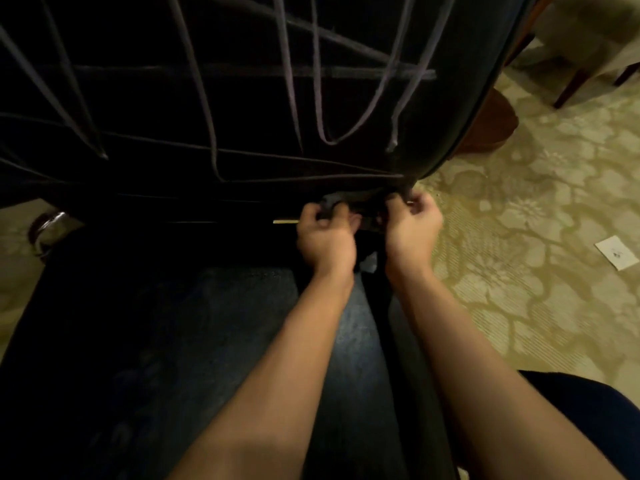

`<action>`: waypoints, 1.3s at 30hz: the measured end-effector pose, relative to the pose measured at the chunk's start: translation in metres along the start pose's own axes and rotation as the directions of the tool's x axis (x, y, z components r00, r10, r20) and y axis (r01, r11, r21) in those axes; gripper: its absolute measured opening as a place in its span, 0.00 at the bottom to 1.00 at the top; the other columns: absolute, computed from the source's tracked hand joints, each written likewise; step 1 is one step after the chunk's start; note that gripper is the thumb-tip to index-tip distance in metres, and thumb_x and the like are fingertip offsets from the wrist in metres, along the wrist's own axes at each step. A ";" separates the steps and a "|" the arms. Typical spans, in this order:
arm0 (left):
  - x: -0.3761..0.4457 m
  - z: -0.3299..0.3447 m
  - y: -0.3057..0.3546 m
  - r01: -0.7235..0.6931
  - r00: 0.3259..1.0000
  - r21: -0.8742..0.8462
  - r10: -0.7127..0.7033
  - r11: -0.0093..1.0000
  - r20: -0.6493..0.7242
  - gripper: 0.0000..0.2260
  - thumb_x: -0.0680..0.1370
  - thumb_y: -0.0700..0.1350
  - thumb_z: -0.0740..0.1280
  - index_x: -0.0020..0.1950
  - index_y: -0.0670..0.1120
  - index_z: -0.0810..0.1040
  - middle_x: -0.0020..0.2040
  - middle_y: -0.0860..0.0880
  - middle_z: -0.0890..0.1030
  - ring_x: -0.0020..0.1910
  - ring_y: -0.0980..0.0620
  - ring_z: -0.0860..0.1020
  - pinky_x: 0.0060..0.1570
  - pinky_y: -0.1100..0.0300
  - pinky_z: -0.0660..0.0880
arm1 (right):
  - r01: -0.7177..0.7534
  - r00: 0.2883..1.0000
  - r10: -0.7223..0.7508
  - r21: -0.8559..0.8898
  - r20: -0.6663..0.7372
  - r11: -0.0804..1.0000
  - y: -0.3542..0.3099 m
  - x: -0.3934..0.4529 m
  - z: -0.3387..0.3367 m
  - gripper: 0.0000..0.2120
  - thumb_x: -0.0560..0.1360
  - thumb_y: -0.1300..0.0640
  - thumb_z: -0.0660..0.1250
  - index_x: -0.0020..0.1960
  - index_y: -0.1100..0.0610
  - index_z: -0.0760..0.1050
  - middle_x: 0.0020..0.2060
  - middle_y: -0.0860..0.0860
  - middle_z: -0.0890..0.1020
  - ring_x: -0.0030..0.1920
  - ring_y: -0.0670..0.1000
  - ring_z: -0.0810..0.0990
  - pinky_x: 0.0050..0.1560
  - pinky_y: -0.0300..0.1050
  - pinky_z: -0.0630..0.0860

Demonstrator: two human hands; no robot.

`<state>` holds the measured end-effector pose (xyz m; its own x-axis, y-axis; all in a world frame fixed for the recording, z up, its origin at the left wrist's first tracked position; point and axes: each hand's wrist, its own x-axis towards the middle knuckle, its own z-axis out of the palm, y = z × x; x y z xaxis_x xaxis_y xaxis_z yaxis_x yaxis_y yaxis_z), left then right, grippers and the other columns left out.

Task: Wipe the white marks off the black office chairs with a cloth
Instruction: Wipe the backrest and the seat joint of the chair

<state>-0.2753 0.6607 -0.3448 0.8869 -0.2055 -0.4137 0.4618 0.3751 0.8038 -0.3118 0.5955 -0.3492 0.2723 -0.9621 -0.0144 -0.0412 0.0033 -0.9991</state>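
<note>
Both hands curl around a dark cloth (334,202) at the seat-back crease: left hand (325,233) grips its bunched left part, right hand (414,226) pinches its right end. Black office chair (207,98) fills the frame, backrest crossed with pale streaky marks (287,71). No writing readable. Paper slip (616,252) lies on patterned carpet (536,237).

Materials under my hands

Chair back (242,98): matt black, chalky pale marks. Seat (214,323): grainy, leather-like. Cloth (332,202): dark, soft. Carpet (519,237): woven, floral.
</note>
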 end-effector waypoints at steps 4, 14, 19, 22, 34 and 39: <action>-0.011 0.000 0.001 0.048 0.996 -0.025 -0.046 0.999 0.083 0.06 0.79 0.29 0.63 0.51 0.37 0.71 0.35 0.43 0.77 0.28 0.60 0.80 0.39 0.64 0.82 | -0.009 0.995 0.018 0.090 -0.100 0.996 0.005 0.002 -0.003 0.05 0.68 0.54 0.66 0.41 0.53 0.71 0.32 0.52 0.74 0.33 0.51 0.72 0.36 0.49 0.70; 0.012 -0.039 0.034 -0.009 0.999 -0.021 0.008 1.000 -0.049 0.04 0.80 0.31 0.63 0.53 0.37 0.72 0.37 0.41 0.78 0.38 0.50 0.81 0.41 0.62 0.82 | -0.088 0.994 0.078 0.135 0.078 0.987 0.008 -0.036 0.034 0.07 0.69 0.58 0.68 0.40 0.51 0.71 0.29 0.47 0.75 0.34 0.48 0.76 0.42 0.51 0.75; -0.012 0.005 0.002 0.080 0.995 -0.018 -0.079 0.997 0.061 0.06 0.81 0.31 0.64 0.55 0.38 0.70 0.37 0.42 0.77 0.29 0.58 0.80 0.40 0.64 0.82 | 0.052 0.995 -0.056 -0.047 -0.079 0.998 0.003 -0.004 -0.017 0.07 0.73 0.60 0.66 0.40 0.51 0.71 0.31 0.50 0.73 0.32 0.47 0.74 0.40 0.53 0.75; -0.020 0.014 -0.006 0.071 0.994 0.001 -0.070 0.998 0.089 0.04 0.81 0.33 0.64 0.54 0.38 0.71 0.37 0.43 0.78 0.31 0.58 0.82 0.43 0.62 0.82 | 0.207 0.974 -0.221 -0.203 -0.053 0.957 -0.001 0.004 -0.025 0.07 0.74 0.63 0.66 0.42 0.53 0.71 0.31 0.46 0.71 0.31 0.41 0.69 0.37 0.46 0.71; -0.015 0.004 0.006 0.028 0.992 0.112 -0.042 0.993 0.117 0.02 0.80 0.31 0.64 0.51 0.37 0.73 0.38 0.41 0.78 0.36 0.53 0.81 0.42 0.63 0.82 | 0.274 0.960 -0.278 -0.301 0.029 0.914 0.000 -0.003 -0.026 0.04 0.74 0.66 0.65 0.46 0.59 0.73 0.30 0.43 0.72 0.31 0.36 0.72 0.34 0.36 0.64; -0.016 -0.002 0.006 0.012 0.997 0.061 -0.017 0.998 0.078 0.03 0.80 0.31 0.64 0.51 0.37 0.73 0.39 0.41 0.78 0.39 0.51 0.81 0.47 0.61 0.82 | 0.174 0.983 -0.184 -0.211 -0.026 0.962 -0.001 -0.009 -0.015 0.04 0.75 0.65 0.66 0.47 0.58 0.73 0.29 0.43 0.70 0.28 0.38 0.71 0.33 0.31 0.66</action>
<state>-0.2864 0.6683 -0.3345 0.8756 -0.2817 -0.3924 0.4709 0.3166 0.8234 -0.3288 0.5999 -0.3474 0.2503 -0.9531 0.1703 -0.1953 -0.2220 -0.9553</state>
